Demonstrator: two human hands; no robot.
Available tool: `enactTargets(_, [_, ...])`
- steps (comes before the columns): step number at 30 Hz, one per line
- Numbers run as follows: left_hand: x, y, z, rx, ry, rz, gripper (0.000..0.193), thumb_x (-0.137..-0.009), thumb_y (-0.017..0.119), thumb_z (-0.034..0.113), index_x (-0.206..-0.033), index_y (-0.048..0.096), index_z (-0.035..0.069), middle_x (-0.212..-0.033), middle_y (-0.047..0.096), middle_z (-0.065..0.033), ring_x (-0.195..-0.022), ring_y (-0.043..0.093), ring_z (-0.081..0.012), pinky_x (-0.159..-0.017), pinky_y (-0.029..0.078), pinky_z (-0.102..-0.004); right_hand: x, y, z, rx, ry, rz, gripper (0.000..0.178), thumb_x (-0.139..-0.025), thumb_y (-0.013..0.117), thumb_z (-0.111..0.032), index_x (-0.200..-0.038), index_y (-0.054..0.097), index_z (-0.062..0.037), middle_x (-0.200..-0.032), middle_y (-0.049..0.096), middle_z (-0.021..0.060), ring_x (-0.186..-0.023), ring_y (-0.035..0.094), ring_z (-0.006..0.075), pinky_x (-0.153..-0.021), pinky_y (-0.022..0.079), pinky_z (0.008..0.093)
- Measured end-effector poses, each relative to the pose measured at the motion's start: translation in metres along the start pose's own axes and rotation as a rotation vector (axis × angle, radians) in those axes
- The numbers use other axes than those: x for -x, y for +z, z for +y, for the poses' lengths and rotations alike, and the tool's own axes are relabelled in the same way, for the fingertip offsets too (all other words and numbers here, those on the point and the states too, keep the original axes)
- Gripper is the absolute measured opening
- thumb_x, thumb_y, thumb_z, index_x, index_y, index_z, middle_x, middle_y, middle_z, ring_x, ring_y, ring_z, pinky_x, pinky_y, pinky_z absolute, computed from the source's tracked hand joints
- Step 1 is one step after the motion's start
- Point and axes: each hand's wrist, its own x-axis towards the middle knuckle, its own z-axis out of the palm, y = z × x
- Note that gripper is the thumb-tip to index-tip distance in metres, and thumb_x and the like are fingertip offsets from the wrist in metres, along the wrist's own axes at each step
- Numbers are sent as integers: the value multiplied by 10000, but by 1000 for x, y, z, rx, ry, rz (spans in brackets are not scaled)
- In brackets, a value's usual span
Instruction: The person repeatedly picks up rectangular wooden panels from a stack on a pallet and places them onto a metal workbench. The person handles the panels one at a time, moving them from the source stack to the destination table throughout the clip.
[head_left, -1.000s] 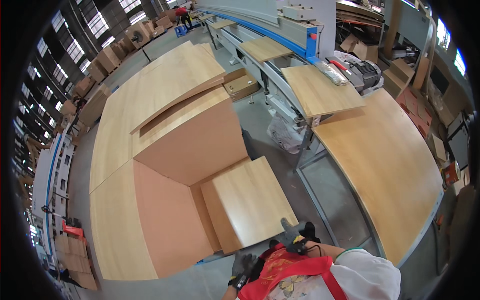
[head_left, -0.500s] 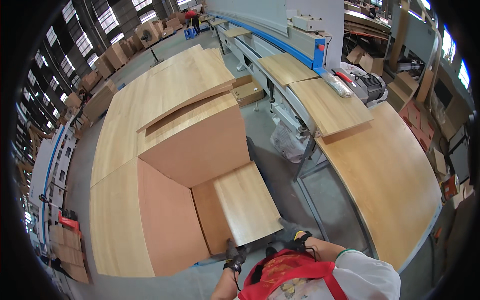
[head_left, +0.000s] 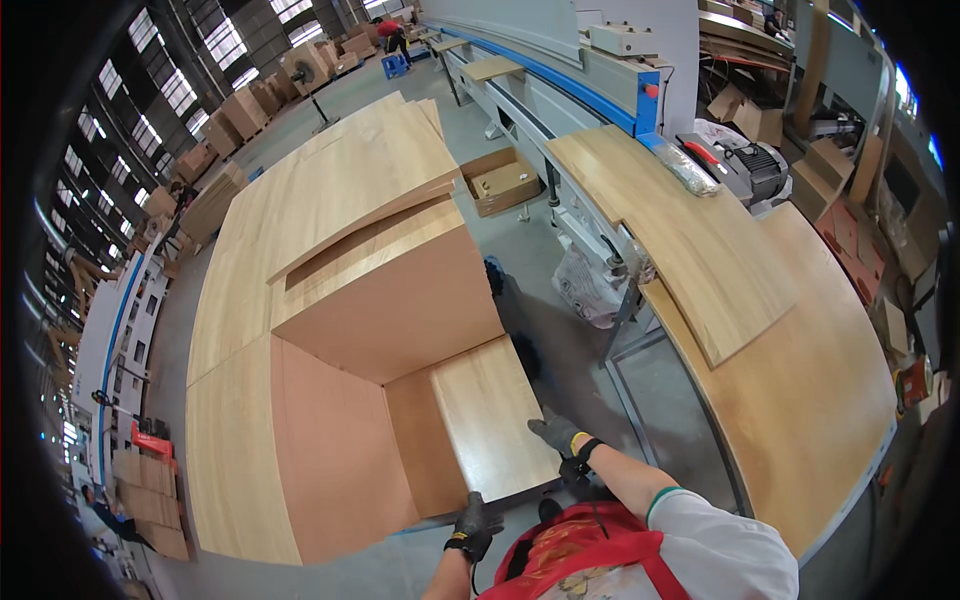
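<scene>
A light wood-grain panel [head_left: 490,415] lies on a brown board [head_left: 425,440], in the low corner beside two taller stacks. My left hand [head_left: 474,527], in a dark grey glove, is at the panel's near edge with its fingers apart. At the panel's right edge, my right hand [head_left: 558,436], gloved too, has its fingers stretched out against the side. Neither hand is wrapped around the panel. Whether the left fingertips press on the edge is hard to make out.
Tall stacks of panels [head_left: 340,190] rise ahead and to the left. On the right, wood-grain boards [head_left: 690,240] come off a long machine [head_left: 560,95] onto a curved-looking table [head_left: 820,400] with a metal frame. An open carton [head_left: 505,190] and a plastic bag [head_left: 585,290] sit on the floor.
My right hand has moved forward along the panel's right edge, and my left hand has drawn back slightly. On the right, the wood-grain boards have slid nearer over the table.
</scene>
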Motion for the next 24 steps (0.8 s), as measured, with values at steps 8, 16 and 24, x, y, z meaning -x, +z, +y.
enactTargets(8, [38, 83, 64, -481, -77, -385, 449, -1029, 467, 366, -1308, 531, 21, -1177, 648, -171, -985, 674, -287, -876, 569, -388, 123, -105, 98, 566, -452, 482, 391, -879, 540, -336, -1221, 602, -158, -1296, 582, 98, -1238, 522, 295, -1098, 338, 550])
enactTargets(16, [-14, 175, 88, -495, 153, -563, 437, -1007, 520, 374, -1327, 536, 76, -1239, 633, -126, -1012, 645, -199, -882, 544, -349, 186, -194, 101, -1865, -148, 586, 842, -822, 627, -698, -1330, 501, -39, -1305, 551, 151, -1119, 570, 320, -910, 470, 380])
enactTargets(24, [-39, 262, 72, -876, 407, -804, 396, -990, 543, 425, -1170, 610, 79, -1041, 637, -40, -845, 600, -136, -725, 506, -329, 193, -141, 144, -1554, -203, 696, 525, -924, 592, -577, -1165, 597, -111, -1025, 655, 80, -903, 643, 247, -728, 530, 322])
